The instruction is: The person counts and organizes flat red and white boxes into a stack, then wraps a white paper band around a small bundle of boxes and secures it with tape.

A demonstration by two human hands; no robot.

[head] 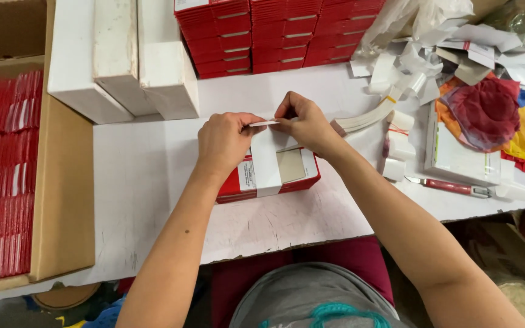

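Here, both forearms reaching in from the lower edge and converging over a small stack of red packets [287,176] lying flat on the white counter [147,182], roughly at its middle. Left hand [225,141] with knuckles up, wrist nearly straight, fingers curled and pressed together, pinching the near end of a white paper band [265,163]. Right hand [302,123] angled inward from the right, wrist bent slightly, thumb and forefinger pinching the same band at its top edge, just beside the left fingertips. Band wrapped upright around the stack, running down its front face and under its near edge, its two ends meeting between the hands above the packets. Behind the hands, touching nothing held, three white boxes [123,61] standing side by side, and next to them rows of red packets [274,33] stacked against the far edge. At far left, an open cardboard box [62,200] filled with more red packets standing on edge. To the right, well apart from the hands, a curved bundle of white strips [369,116], a red-handled knife [451,187], a flat white box [457,159], loose paper scraps [432,54] and red and yellow cloths [505,118].
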